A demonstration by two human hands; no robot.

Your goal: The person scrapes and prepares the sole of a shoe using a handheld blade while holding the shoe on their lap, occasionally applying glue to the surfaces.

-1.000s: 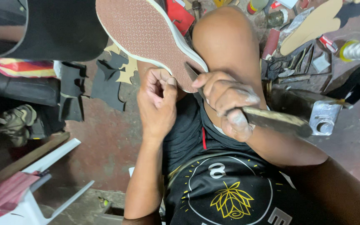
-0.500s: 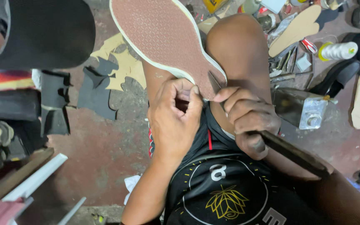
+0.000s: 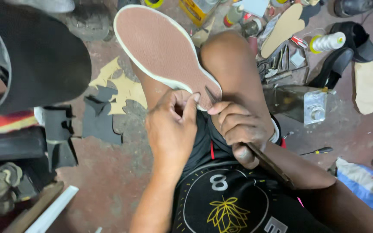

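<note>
Left hand (image 3: 171, 125) gripping shoe sole (image 3: 162, 51) — right hand (image 3: 238, 127) holding knife (image 3: 264, 162)

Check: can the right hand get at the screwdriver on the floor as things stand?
Probably yes. The screwdriver lies on bare floor just beyond the right forearm, nothing covering it. But the right hand is gripping a knife against the shoe sole, so it would have to put that down first.

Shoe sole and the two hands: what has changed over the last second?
The left hand closed in on the heel end of the shoe sole and now pinches its white edge beside the blade. The right hand kept its grip on the knife, with the tip at the heel edge. The view also drifted, bringing the thread spool into sight. The sole stays propped on the knee, tread up.
</note>
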